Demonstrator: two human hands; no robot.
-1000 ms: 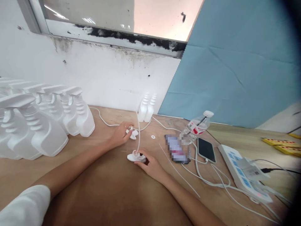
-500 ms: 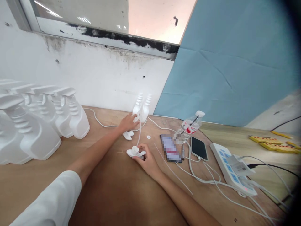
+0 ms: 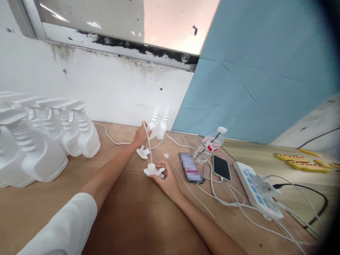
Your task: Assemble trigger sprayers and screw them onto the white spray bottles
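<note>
My left hand (image 3: 141, 135) is open beside the left of two small white bottles (image 3: 153, 124) (image 3: 162, 125); whether it touches the bottle is unclear. My right hand (image 3: 167, 177) grips a white spray head (image 3: 154, 171) by its right side, on the table. From the collar of that head a thin white tube (image 3: 149, 145) rises, curving left, its upper end passing in front of my left hand. A second spray head (image 3: 142, 152) lies just below my left hand. To the right are a small white ring (image 3: 166, 156) and a loose thin tube (image 3: 193, 191).
Several large white spray bottles (image 3: 89, 138) stand at left. A clear bottle (image 3: 212, 143), two phones (image 3: 191, 168) (image 3: 222, 167), cables and a power strip (image 3: 257, 191) occupy the right side. A wall (image 3: 114, 92) rises behind the table.
My left hand has shifted left from the front of the small bottle. The tube's upper end has swung left. My right hand keeps its grip on the spray head.
</note>
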